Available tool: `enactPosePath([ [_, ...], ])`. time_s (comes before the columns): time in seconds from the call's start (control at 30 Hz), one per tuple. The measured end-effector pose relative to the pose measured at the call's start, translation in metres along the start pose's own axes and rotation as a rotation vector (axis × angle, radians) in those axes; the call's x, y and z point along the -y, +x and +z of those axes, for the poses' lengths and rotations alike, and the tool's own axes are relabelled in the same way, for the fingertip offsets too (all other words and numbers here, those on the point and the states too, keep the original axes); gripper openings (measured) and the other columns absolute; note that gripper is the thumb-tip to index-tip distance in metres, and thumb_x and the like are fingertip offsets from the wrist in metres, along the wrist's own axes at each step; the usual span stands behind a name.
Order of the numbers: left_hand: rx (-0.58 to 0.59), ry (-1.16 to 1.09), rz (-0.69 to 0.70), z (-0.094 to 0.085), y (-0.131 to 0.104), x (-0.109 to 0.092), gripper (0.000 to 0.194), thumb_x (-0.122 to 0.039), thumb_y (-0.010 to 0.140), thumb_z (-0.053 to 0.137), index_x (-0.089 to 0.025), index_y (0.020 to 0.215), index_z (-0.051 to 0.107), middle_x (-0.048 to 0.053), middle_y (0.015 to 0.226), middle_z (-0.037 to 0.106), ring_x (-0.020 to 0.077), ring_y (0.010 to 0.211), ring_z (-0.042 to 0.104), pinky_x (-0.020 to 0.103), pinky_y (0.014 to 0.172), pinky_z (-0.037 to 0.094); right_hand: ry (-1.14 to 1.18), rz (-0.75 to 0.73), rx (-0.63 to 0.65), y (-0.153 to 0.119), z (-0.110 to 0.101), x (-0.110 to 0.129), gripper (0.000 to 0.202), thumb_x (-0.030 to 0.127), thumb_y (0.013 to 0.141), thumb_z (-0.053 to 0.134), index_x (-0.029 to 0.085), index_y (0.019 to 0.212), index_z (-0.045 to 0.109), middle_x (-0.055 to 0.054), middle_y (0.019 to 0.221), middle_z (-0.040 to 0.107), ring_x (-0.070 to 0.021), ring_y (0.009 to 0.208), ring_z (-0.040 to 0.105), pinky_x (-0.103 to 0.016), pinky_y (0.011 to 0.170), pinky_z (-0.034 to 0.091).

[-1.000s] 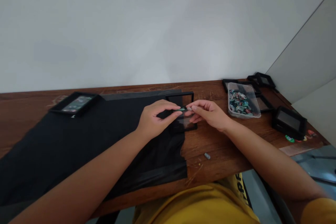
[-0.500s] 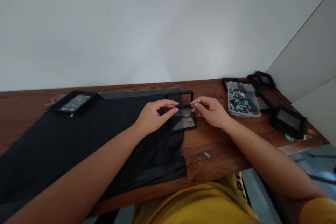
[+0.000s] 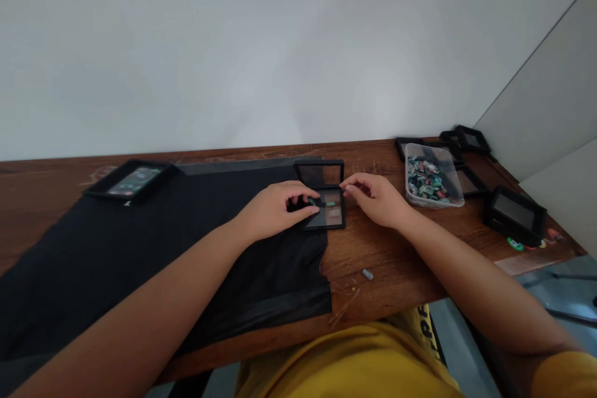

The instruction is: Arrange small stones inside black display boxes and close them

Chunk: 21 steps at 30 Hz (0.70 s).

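Your left hand (image 3: 273, 208) reaches over the left part of the open case (image 3: 321, 219), covering that edge and some of the base. Its thumb and index finger stand apart, with a dark green piece (image 3: 311, 201) showing by the fingertips; you can't tell whether they grip it or it lies on the base.

Your right hand (image 3: 380, 199) has thumb and index finger nearly together just beside the case's right edge. Whether they pinch anything or touch the rim can't be made out; the other fingers are mostly hidden, curled under.

The case lies partly on the black cloth (image 3: 224, 205), its lid (image 3: 319, 173) raised behind. Inside, a pale green piece (image 3: 331, 204) and a grey one (image 3: 334, 213) show, their markings too small to read. The tub (image 3: 451, 175) hides parts of the cases behind it, and its contents blur together.
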<state>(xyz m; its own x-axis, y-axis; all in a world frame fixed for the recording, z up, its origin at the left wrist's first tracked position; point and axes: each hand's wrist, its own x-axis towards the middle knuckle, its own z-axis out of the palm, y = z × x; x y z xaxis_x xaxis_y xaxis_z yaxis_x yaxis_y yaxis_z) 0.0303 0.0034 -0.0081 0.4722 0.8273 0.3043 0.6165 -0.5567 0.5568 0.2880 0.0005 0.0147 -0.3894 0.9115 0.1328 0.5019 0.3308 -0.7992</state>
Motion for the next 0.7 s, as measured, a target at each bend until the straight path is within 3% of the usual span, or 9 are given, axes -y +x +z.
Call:
enactPosePath([
  [0.3, 0.000, 0.063, -0.010, -0.0015, -0.0004, -0.0025, 0.031, -0.050, 0.090, 0.065, -0.025, 0.098, 0.081, 0.001, 0.078, 0.070, 0.0153, 0.060, 0.058, 0.028, 0.059, 0.051, -0.036, 0.015, 0.017, -0.0012, 0.0000, 0.0027, 0.020, 0.015, 0.098, 0.056, 0.016, 0.108, 0.073, -0.006, 0.091, 0.079, -0.0170, 0.079, 0.069, -0.030, 0.077, 0.049],
  [0.57, 0.003, 0.126, 0.061, 0.0009, -0.0020, 0.0005, 0.033, -0.049, 0.092, 0.061, -0.024, 0.104, 0.079, 0.009, 0.101, 0.075, 0.0278, 0.097, 0.070, 0.042, 0.088, 0.060, -0.151, 0.037, 0.025, -0.0013, -0.0013, 0.0041, 0.015, 0.015, 0.094, 0.061, 0.017, 0.099, 0.074, -0.003, 0.083, 0.076, -0.0150, 0.071, 0.061, -0.029, 0.069, 0.043],
  [0.7, 0.011, 0.113, 0.064, 0.0027, -0.0025, 0.0013, 0.034, -0.051, 0.094, 0.061, -0.025, 0.107, 0.079, 0.010, 0.110, 0.076, 0.0290, 0.103, 0.071, 0.045, 0.093, 0.060, -0.126, 0.036, 0.026, -0.0014, -0.0007, 0.0015, 0.012, 0.016, 0.091, 0.065, 0.018, 0.099, 0.074, -0.004, 0.090, 0.077, -0.0151, 0.074, 0.062, -0.029, 0.071, 0.044],
])
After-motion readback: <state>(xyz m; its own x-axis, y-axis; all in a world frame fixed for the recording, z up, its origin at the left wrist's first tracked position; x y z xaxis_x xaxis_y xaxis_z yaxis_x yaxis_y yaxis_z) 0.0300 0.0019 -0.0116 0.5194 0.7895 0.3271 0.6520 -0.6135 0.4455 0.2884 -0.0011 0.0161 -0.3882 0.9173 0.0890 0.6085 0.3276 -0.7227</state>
